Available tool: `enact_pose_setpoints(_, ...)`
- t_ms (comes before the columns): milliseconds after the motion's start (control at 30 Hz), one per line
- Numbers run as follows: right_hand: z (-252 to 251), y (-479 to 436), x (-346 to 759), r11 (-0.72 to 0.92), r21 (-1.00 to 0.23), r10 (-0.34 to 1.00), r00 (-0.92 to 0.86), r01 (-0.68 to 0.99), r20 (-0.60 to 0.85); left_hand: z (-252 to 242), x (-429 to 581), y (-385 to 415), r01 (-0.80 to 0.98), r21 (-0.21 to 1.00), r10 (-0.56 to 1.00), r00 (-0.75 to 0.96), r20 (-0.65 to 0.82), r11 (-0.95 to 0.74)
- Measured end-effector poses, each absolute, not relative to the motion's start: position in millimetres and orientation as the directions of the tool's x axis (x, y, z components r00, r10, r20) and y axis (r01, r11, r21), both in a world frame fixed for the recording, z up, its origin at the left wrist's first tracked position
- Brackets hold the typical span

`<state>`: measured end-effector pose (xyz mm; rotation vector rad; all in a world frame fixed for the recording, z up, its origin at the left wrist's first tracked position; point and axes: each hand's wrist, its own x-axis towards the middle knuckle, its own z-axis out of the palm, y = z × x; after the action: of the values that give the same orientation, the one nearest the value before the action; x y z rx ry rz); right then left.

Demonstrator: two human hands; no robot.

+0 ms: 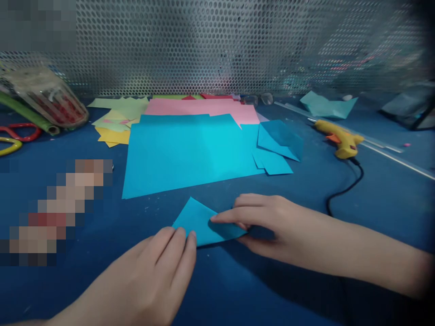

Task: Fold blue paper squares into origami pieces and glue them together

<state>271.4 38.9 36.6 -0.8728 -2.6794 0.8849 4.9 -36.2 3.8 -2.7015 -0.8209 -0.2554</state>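
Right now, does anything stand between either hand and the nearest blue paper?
Nothing visible does: the left hand and right hand both touch the nearest blue paper directly. The larger blue sheet lies beyond it, not between.

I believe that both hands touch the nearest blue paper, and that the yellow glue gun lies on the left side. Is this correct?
Wrong side: the head view shows the yellow glue gun on the right. The left hand and right hand do touch the nearest blue paper.
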Motion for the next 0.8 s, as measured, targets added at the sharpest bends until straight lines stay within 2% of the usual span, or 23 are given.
enact_pose_setpoints(167,34.9,39.3,272.0,0.76,-0.559,0.552,-0.783,0.331,0.287,2.5,2.7,-39.9,0.664,-0.142,0.62,0.741,0.258,-0.734)
enact_pose_setpoints(233,36.3,39.6,271.8,0.763,-0.569,0.567,-0.739,0.307,0.363,8.6,2.8,-37.6,0.687,-0.102,0.633,0.709,0.311,-0.719)
enact_pose_setpoints(367,39.4,39.3,270.6,0.683,-0.693,0.641,-0.644,0.231,0.417,19.2,2.0,-31.9,0.671,-0.062,0.57,0.672,0.472,-0.739)
enact_pose_setpoints(433,40.5,37.3,269.0,0.61,-0.77,0.704,-0.574,0.185,0.419,20.3,2.7,-30.0,0.667,0.065,0.623,0.651,0.434,-0.742)
enact_pose_setpoints(533,43.0,30.0,264.1,0.476,-0.871,0.796,-0.48,0.121,0.369,18.4,8.5,-28.7,0.63,0.353,0.721,0.589,0.364,-0.692)
enact_pose_setpoints(633,45.6,19.0,257.2,0.276,-0.96,0.869,-0.441,0.054,0.226,19.0,17.8,-28.2,0.562,0.657,0.846,0.476,0.24,-0.502)
enact_pose_setpoints(700,45.4,13.4,252.8,0.127,-0.991,0.912,-0.396,0.033,0.104,23.2,22.7,-28.0,0.546,0.76,0.885,0.458,0.082,-0.352)
enact_pose_setpoints(800,40.8,13.0,249.2,-0.066,-0.998,0.935,-0.349,-0.001,-0.062,32.6,25.0,-27.1,0.561,0.82,0.862,0.467,-0.197,-0.117)
